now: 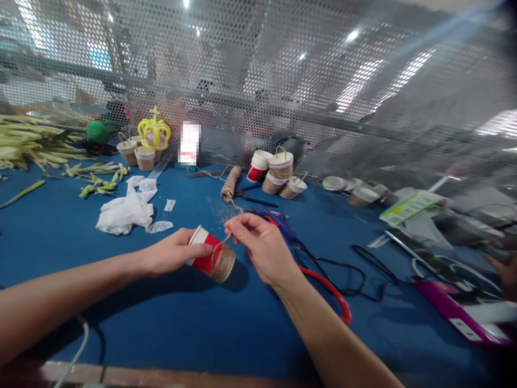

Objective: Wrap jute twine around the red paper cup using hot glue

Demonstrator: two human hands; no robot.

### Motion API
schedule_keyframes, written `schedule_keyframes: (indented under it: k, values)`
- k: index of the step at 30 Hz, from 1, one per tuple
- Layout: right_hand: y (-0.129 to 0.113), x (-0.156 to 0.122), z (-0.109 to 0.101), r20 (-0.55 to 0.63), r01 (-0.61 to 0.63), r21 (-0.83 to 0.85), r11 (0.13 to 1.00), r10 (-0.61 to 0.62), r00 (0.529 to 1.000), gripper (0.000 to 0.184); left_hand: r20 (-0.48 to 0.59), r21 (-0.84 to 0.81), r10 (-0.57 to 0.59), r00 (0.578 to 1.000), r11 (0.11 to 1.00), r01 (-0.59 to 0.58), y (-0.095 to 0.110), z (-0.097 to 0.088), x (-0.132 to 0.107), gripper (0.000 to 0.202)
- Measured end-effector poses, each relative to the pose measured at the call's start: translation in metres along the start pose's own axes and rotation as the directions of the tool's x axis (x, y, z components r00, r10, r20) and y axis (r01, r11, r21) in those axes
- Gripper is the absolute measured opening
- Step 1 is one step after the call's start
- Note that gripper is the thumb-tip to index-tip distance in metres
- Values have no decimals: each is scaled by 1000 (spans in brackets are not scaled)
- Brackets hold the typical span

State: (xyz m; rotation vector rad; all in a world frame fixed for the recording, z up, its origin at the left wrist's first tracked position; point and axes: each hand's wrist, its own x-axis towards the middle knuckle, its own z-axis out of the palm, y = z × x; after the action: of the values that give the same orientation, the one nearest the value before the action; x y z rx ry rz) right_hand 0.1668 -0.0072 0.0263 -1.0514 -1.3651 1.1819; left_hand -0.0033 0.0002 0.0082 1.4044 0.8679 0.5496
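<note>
My left hand (177, 252) grips a red and white paper cup (204, 241), tilted on its side with its base toward the right. Brown twine (223, 265) is wound round the base end of the cup. Between the thumb and fingers of my right hand (260, 242) the loose strand is pinched, just above the cup. That strand runs back to a roll of twine (231, 183) lying on the blue table. A blue glue gun (283, 225) lies right behind my right hand, partly hidden by it.
Twine-wrapped cups with handles (280, 167) stand at the back. Crumpled white tissue (125, 210) lies left, near a yellow crown-shaped piece (154, 132) and pale green husks (32, 143). Black cable (359, 285), red tubing (333, 291) and a purple box (452, 310) occupy the right. Perforated metal mesh (242, 70) closes the back.
</note>
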Motion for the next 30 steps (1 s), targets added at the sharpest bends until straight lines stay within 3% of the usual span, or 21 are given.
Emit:
schedule_keyframes:
  k: [3, 7, 13, 18, 30]
  values:
    - [0, 2, -3, -50, 54, -9, 999, -54, 997, 13, -37, -173, -80, 996, 982, 72, 0, 1, 2, 19]
    - [0, 2, -4, -64, 73, -86, 994, -79, 995, 15, -38, -240, -104, 994, 966, 92, 0, 2, 4, 17]
    - [2, 0, -5, -63, 66, -185, 981, -79, 995, 17, -15, -217, -103, 995, 971, 97, 1, 4, 2, 13]
    - [3, 1, -5, -63, 39, -266, 963, -58, 996, 20, 25, -138, -31, 999, 990, 34, 2, 5, -3, 12]
    - [8, 2, -4, -55, 18, -299, 954, -36, 998, 19, 47, -148, 70, 996, 987, -62, -3, 4, -4, 17]
